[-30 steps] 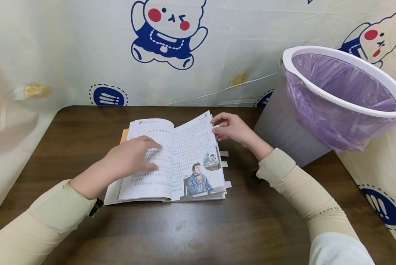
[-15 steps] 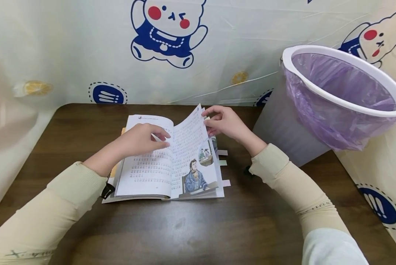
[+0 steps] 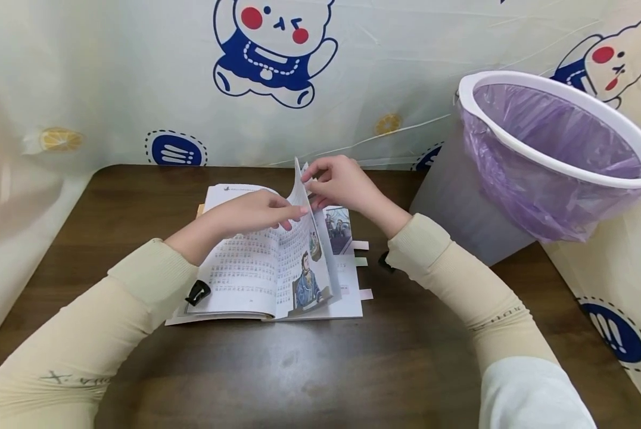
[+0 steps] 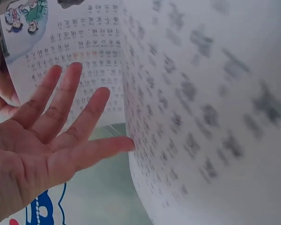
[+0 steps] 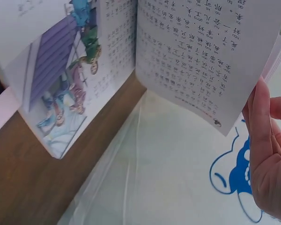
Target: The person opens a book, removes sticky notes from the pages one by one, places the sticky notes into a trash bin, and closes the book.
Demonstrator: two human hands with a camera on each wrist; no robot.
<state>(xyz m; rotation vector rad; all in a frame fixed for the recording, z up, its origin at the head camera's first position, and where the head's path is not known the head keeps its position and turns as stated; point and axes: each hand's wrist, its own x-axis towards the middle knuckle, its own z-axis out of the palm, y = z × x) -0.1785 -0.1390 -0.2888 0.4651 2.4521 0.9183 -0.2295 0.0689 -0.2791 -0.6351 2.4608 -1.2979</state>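
Open book (image 3: 240, 286) on the brown counter (image 3: 299, 375) before you, your right hand (image 3: 348, 186) pinching its lifted pages (image 3: 307, 280) near the top, your left hand (image 3: 245, 213) ungripped, fingers extended beside those pages, lined bin (image 3: 476, 202) standing to your right.

Likely home study nook: cartoon-print cloth (image 3: 138, 71) around wood-look tabletop (image 3: 299, 375), open book (image 3: 235, 298), purple-lined bin (image 3: 449, 208).

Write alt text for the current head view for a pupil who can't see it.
A person's right hand holds up white printed pages of an open illustrated book, the left hand poised over it. The book lies on a dark brown wood-grain table; right of it, a grey bin lined with purple plastic.
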